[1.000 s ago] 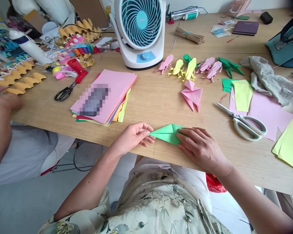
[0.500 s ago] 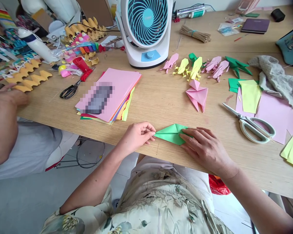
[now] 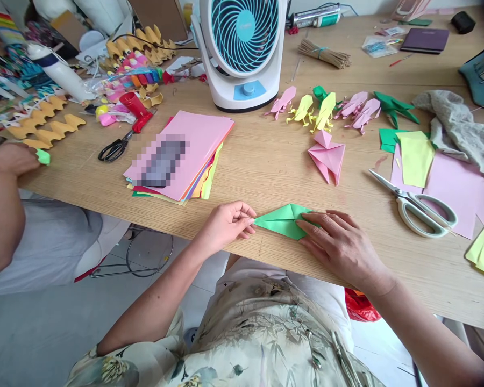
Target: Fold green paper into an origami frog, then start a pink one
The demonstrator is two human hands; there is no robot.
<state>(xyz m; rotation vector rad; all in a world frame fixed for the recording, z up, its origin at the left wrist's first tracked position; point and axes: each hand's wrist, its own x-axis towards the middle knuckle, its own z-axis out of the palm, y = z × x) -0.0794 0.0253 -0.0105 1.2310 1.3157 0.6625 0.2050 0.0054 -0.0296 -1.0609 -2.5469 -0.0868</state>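
A folded green paper (image 3: 280,221) lies near the table's front edge, narrowing to a point on its left. My left hand (image 3: 228,227) pinches that pointed tip between thumb and finger. My right hand (image 3: 336,244) rests on the wider right end, its fingers pressing the paper and covering part of it. Behind it sits a pink folded paper piece (image 3: 328,157). Farther back stand several folded paper figures, among them a yellow one (image 3: 325,112) and a green one (image 3: 394,107).
White-handled scissors (image 3: 421,212) lie to the right, beside yellow sheets (image 3: 416,158). A stack of coloured paper (image 3: 201,140) is at the left, black scissors (image 3: 115,149) beyond it. A fan (image 3: 244,54) stands behind. Another person's hand (image 3: 14,159) is at the far left.
The other person's hand has shifted, and a small bright green piece now shows at it. My hands and the green paper look nearly the same; the view has moved slightly.
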